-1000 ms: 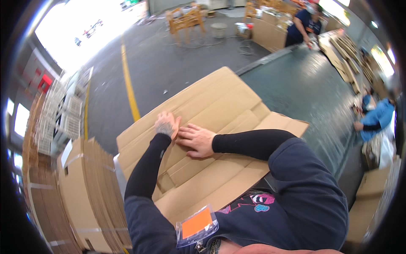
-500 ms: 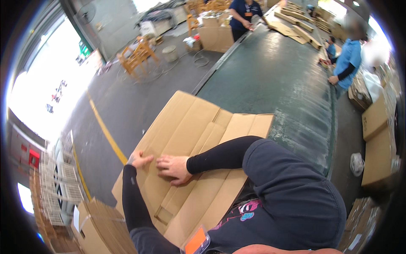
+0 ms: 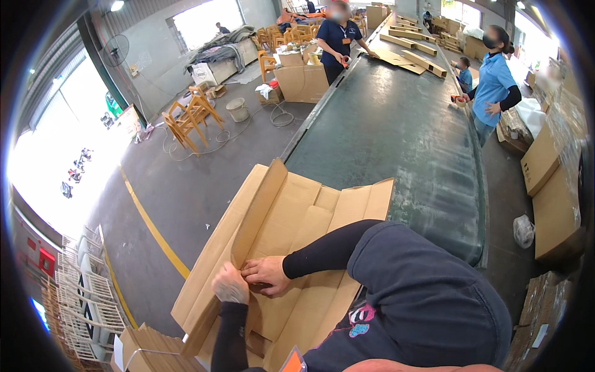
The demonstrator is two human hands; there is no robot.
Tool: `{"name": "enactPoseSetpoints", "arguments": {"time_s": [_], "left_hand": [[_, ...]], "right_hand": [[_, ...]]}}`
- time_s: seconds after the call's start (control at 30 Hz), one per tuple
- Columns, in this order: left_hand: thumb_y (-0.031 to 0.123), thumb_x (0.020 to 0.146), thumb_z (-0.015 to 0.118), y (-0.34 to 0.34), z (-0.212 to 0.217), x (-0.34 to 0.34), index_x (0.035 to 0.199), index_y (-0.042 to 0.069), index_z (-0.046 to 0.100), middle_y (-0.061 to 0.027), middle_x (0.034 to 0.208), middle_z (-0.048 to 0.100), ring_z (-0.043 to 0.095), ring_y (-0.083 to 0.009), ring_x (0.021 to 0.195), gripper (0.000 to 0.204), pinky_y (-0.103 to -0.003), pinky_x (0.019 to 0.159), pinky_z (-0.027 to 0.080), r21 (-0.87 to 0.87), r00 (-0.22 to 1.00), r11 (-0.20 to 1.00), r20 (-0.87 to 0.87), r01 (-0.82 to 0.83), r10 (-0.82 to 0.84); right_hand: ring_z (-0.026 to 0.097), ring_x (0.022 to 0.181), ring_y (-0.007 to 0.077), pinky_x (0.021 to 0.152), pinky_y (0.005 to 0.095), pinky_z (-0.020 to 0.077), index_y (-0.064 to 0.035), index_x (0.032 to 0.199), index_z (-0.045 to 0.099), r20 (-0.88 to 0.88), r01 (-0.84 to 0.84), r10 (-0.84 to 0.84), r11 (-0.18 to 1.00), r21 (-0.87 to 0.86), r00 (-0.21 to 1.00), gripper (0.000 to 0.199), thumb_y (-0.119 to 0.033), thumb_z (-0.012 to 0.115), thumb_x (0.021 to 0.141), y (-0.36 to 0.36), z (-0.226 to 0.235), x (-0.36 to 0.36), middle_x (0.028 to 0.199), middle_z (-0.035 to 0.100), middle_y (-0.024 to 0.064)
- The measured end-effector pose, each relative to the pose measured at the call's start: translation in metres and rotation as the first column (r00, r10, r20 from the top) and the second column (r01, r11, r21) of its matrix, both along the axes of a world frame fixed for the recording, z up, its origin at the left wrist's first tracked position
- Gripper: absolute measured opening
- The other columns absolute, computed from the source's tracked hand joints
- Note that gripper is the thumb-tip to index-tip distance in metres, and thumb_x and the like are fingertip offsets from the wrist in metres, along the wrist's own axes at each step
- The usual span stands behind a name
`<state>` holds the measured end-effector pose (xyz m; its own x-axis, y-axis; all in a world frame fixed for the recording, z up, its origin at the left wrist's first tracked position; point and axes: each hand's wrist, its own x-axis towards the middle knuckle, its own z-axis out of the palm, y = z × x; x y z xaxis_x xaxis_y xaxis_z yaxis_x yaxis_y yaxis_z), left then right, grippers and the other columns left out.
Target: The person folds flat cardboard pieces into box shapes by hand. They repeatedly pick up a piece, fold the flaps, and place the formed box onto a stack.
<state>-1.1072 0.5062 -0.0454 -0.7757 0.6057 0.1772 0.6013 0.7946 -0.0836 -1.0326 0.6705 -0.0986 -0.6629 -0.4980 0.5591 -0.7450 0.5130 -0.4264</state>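
Observation:
A large flattened brown cardboard box (image 3: 310, 217) lies on the near end of a long dark-green table (image 3: 396, 136). One long flap (image 3: 257, 204) on its left side is raised and stands tilted. My left hand (image 3: 230, 284) grips the lower edge of that flap at its fold. My right hand (image 3: 266, 274) presses on the cardboard right beside it, fingers touching the same fold. Both arms wear dark long sleeves.
Two people in blue shirts stand at the table, one at the far end (image 3: 338, 37), one on the right (image 3: 496, 80). Flat cardboard pieces (image 3: 409, 56) lie far up the table. Wooden chairs (image 3: 189, 121), a bucket (image 3: 237, 110), cardboard stacks (image 3: 551, 186) and white racks (image 3: 80, 291) surround it.
My head has turned so the view swung toward the table's far end. The left flap has risen from flat to standing. Both hands stay at the fold.

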Motion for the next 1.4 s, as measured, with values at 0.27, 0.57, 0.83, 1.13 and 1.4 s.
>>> {"name": "enactPoseSetpoints", "arguments": {"time_s": [0.27,0.57,0.83,1.13,1.4], "left_hand": [[0.031,0.081,0.074,-0.026,0.02,-0.014,0.109,0.002,0.063,-0.0164,0.093,0.071,0.07,-0.0337,0.089,0.042,-0.045,0.078,0.054,0.148,0.97,0.96,0.008,0.238,-0.242],[0.02,0.076,0.076,-0.127,-0.02,0.024,0.087,0.007,0.058,-0.0137,0.078,0.063,0.065,-0.0365,0.077,0.025,-0.05,0.065,0.048,-0.059,0.974,0.986,-0.171,-0.158,0.145],[0.016,0.077,0.074,-0.146,0.045,0.016,0.083,0.005,0.055,-0.0176,0.079,0.059,0.06,-0.0411,0.08,0.022,-0.049,0.069,0.046,0.063,0.993,0.997,-0.107,-0.044,0.051],[0.015,0.08,0.073,0.024,0.241,0.034,0.134,0.003,0.052,-0.0217,0.132,0.057,0.052,-0.0388,0.126,0.059,-0.051,0.111,0.034,0.043,0.786,0.942,-0.564,0.334,-0.253],[0.024,0.084,0.074,0.027,0.198,0.08,0.15,0.005,0.037,-0.0221,0.152,0.041,0.039,-0.0397,0.142,0.079,-0.049,0.116,0.033,0.208,0.977,0.978,0.21,-0.028,-0.017]], "right_hand": [[0.05,0.124,0.0434,0.107,0.0519,0.0403,0.0019,0.115,0.058,0.026,0.01,-0.012,0.997,0.081,1.0,0.049,-0.025,0.068,0.075,0.001,-0.001,-0.002,0.128,0.056,0.0255],[0.046,0.134,0.0404,0.115,0.0589,0.0301,0.0028,0.126,0.053,-0.019,0.121,-0.12,0.987,0.103,0.993,0.063,-0.031,0.068,0.075,0.002,-0.005,0.012,0.136,0.054,0.0248],[0.034,0.142,0.0354,0.118,0.0599,0.0217,-0.0155,0.136,0.053,-0.555,0.331,-0.219,0.937,0.108,0.803,0.078,-0.05,0.08,0.071,0.003,0.119,-0.002,0.149,0.041,0.0183],[0.068,0.096,0.0377,0.078,0.0503,0.0549,-0.0164,0.115,0.064,-0.133,0.511,-0.505,0.754,0.412,0.853,0.038,-0.039,0.069,0.084,0.261,0.238,-0.017,0.097,0.07,0.0155],[0.065,0.091,0.0137,0.081,0.0318,0.0531,-0.0008,0.119,0.062,0.545,0.935,-0.772,0.346,-0.074,0.329,0.036,-0.01,0.067,0.085,0.642,0.093,0.183,0.101,0.069,0.0071]]}}
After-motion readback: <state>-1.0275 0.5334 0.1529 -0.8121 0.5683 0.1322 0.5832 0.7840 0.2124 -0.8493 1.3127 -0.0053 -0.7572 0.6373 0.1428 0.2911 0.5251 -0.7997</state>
